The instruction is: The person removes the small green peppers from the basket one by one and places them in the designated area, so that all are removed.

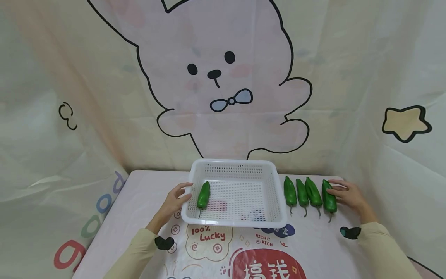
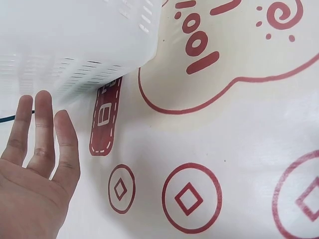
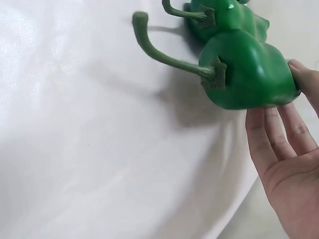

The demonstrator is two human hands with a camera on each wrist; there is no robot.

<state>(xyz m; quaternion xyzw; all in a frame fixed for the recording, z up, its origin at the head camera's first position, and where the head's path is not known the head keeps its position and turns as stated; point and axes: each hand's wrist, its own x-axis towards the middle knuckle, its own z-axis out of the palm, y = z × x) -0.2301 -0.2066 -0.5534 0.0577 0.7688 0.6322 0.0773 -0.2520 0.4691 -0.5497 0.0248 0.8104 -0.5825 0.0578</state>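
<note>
A white plastic basket [image 1: 234, 223] with perforated walls and base stands on the table. One green chili pepper [image 1: 203, 195] lies inside it at the left, stem toward me. My left hand [image 1: 175, 200] is at the basket's left wall, fingers extended and fingertips at the rim; in the left wrist view these fingers [image 2: 44, 134] look nearly straight. To the right of the basket, several green chili peppers lie in a row. My right hand [image 1: 350, 195] holds the rightmost green chili pepper [image 3: 251, 72] between thumb and fingers, around its end away from the stem.
Left of that pepper, three more green chili peppers [image 1: 290, 192] lie side by side, stems toward me. The printed white cloth [image 1: 313, 252] covers the table. Behind stands a curtain [image 1: 216, 128] with a cartoon animal, and further curtains flank both sides.
</note>
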